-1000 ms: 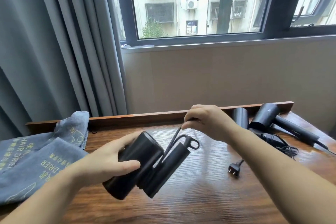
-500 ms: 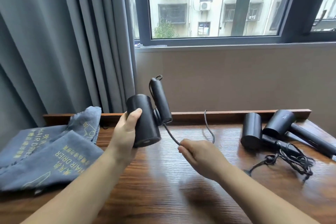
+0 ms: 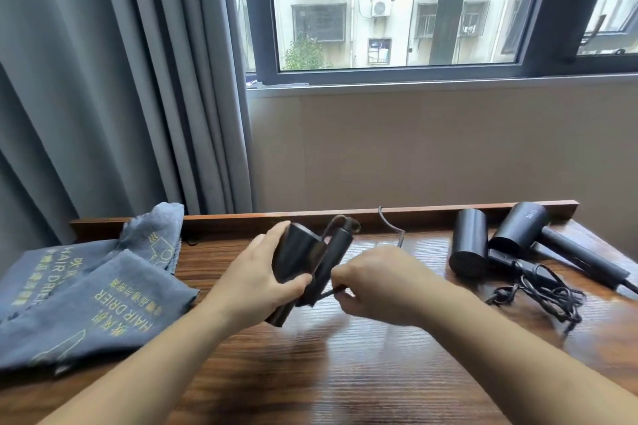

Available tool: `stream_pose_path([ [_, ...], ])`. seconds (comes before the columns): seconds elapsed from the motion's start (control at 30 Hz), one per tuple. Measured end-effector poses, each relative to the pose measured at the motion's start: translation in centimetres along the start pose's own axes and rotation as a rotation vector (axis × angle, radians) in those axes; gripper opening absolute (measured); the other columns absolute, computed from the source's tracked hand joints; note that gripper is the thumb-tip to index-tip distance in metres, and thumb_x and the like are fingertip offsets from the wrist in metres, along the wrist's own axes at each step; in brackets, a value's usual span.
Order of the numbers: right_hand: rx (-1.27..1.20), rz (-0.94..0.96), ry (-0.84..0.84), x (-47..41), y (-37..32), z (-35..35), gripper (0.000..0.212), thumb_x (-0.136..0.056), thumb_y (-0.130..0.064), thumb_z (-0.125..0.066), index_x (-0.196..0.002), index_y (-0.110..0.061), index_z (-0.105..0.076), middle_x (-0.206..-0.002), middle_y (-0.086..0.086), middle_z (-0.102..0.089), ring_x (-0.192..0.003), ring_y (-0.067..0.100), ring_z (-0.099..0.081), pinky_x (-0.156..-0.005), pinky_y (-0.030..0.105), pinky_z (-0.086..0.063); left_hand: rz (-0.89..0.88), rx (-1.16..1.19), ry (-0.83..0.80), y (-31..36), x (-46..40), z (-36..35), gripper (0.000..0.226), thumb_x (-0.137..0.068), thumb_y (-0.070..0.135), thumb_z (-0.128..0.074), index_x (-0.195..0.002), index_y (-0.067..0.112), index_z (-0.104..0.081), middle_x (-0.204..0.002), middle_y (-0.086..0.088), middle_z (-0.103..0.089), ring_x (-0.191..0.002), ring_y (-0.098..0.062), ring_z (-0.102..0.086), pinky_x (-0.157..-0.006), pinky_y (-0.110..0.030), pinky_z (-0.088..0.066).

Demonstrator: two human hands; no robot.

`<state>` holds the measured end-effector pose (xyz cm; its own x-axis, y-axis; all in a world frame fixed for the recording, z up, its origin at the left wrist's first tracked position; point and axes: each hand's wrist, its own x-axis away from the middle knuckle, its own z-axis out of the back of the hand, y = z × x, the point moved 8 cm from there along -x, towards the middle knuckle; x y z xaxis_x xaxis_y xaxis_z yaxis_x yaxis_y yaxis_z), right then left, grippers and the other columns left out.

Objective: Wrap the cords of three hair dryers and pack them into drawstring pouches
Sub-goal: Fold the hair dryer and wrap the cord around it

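Hair dryers: three, black. One held at centre (image 3: 303, 262); two at 3 o'clock (image 3: 467, 247), (image 3: 552, 245).
Pouches: grey stack at 9 o'clock (image 3: 86, 300), exact count unclear.
Hands: two, left (image 3: 255, 281), right (image 3: 379, 286).
Loose cord tangle: one (image 3: 545, 297).

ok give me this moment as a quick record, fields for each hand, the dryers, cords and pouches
left hand: grips the body of the held dryer
right hand: pinches that dryer's cord
other dryers: two lying on the table, right side
loose cord: tangled in front of them
pouches: grey, piled on the left, nothing packed in view
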<state>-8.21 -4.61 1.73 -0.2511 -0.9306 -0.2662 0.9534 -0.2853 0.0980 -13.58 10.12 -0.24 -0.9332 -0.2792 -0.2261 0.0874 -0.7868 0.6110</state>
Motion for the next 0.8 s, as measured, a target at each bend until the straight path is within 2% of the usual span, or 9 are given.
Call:
stream_pose_path([
  [0.07, -0.024, 0.042, 0.019, 0.0, 0.9, 0.8, 0.023, -0.089, -0.047, -0.057, -0.086, -0.026, -0.065, -0.076, -0.003, -0.067, -0.072, 0.021, -0.060, -0.063, 0.032, -0.046, -0.001, -0.002, -0.123, 0.4, 0.3, -0.1, 0.072, -0.069, 0.058, -0.073, -0.132, 0.053, -0.038, -0.114, 0.022, -0.058, -0.103, 0.000, -0.058, -0.089, -0.027, -0.051],
  [0.17, -0.119, 0.022, -0.025, 0.0, 2.8, 0.8, 0.040, -0.081, -0.067, -0.060, -0.077, -0.027, -0.060, -0.072, -0.006, -0.064, -0.066, 0.011, -0.048, -0.062, 0.032, -0.043, 0.026, 0.060, -0.295, 0.9, 1.1, -0.2, 0.073, -0.065, 0.056, -0.081, -0.127, 0.056, -0.042, -0.111, 0.026, -0.063, -0.100, 0.005, -0.061, -0.085, -0.021, -0.052],
  [0.27, -0.215, -0.006, 0.026, 0.1, 4.4, 1.5, 0.051, -0.070, -0.076, -0.057, -0.067, -0.026, -0.049, -0.058, -0.007, -0.053, -0.056, 0.009, -0.043, -0.054, 0.030, -0.039, 0.022, 0.138, -0.414, 1.3, 1.7, 0.3, 0.064, -0.075, 0.039, -0.082, -0.128, 0.053, -0.049, -0.114, 0.021, -0.066, -0.104, -0.001, -0.065, -0.093, -0.030, -0.053],
  [0.43, -0.552, -0.102, 0.150, 0.2, 7.2, 2.3, 0.041, -0.073, -0.060, -0.074, -0.068, -0.022, -0.058, -0.061, -0.005, -0.058, -0.058, 0.014, -0.050, -0.055, 0.034, -0.044, 0.035, 0.494, -0.542, 1.8, 2.5, 1.8, 0.052, -0.080, 0.030, -0.075, -0.130, 0.034, -0.059, -0.122, -0.007, -0.068, -0.115, -0.027, -0.065, -0.099, -0.045, -0.051],
  [0.57, -0.755, -0.160, 0.128, -0.4, 7.9, 1.3, 0.022, -0.076, -0.037, -0.082, -0.070, -0.026, -0.065, -0.065, 0.000, -0.063, -0.058, 0.007, -0.046, -0.058, 0.029, -0.039, 0.070, 0.747, -0.684, 1.3, 2.9, 1.1, 0.055, -0.084, 0.026, -0.067, -0.136, 0.012, -0.053, -0.128, -0.032, -0.056, -0.113, -0.050, -0.058, -0.095, -0.059, -0.046],
  [0.6, -0.770, -0.166, 0.123, -0.5, 7.9, 1.1, 0.019, -0.075, -0.039, -0.080, -0.071, -0.027, -0.066, -0.065, -0.001, -0.063, -0.060, 0.004, -0.047, -0.058, 0.029, -0.039, 0.076, 0.801, -0.699, 1.2, 2.9, 0.9, 0.058, -0.085, 0.027, -0.069, -0.137, 0.008, -0.050, -0.127, -0.034, -0.055, -0.111, -0.051, -0.057, -0.093, -0.058, -0.046],
  [0.67, -0.813, -0.176, 0.105, -0.7, 7.8, -0.1, 0.011, -0.073, -0.042, -0.070, -0.070, -0.032, -0.068, -0.064, -0.013, -0.064, -0.061, -0.002, -0.052, -0.059, 0.023, -0.041, 0.098, 0.965, -0.686, 0.9, 2.8, 0.7, 0.061, -0.087, 0.031, -0.070, -0.137, 0.004, -0.049, -0.127, -0.028, -0.058, -0.109, -0.043, -0.060, -0.092, -0.049, -0.050],
  [0.73, -0.798, -0.251, 0.083, -0.5, 7.9, -2.0, 0.022, -0.081, -0.048, -0.063, -0.066, -0.033, -0.067, -0.064, -0.021, -0.064, -0.063, -0.003, -0.057, -0.063, 0.020, -0.044, 0.074, 1.233, -0.650, 1.4, 2.8, 1.2, 0.047, -0.095, 0.026, -0.060, -0.134, 0.002, -0.053, -0.126, -0.025, -0.062, -0.110, -0.035, -0.064, -0.093, -0.043, -0.053],
  [0.8, -0.663, -0.306, 0.092, 0.1, 8.0, -3.6, 0.039, -0.088, -0.062, -0.043, -0.072, -0.033, -0.063, -0.067, -0.021, -0.061, -0.071, -0.005, -0.056, -0.068, 0.022, -0.043, 0.119, 1.389, -0.472, 0.9, 2.2, 1.8, 0.049, -0.081, 0.033, -0.079, -0.117, 0.002, -0.069, -0.113, -0.021, -0.071, -0.100, -0.030, -0.071, -0.085, -0.039, -0.058],
])
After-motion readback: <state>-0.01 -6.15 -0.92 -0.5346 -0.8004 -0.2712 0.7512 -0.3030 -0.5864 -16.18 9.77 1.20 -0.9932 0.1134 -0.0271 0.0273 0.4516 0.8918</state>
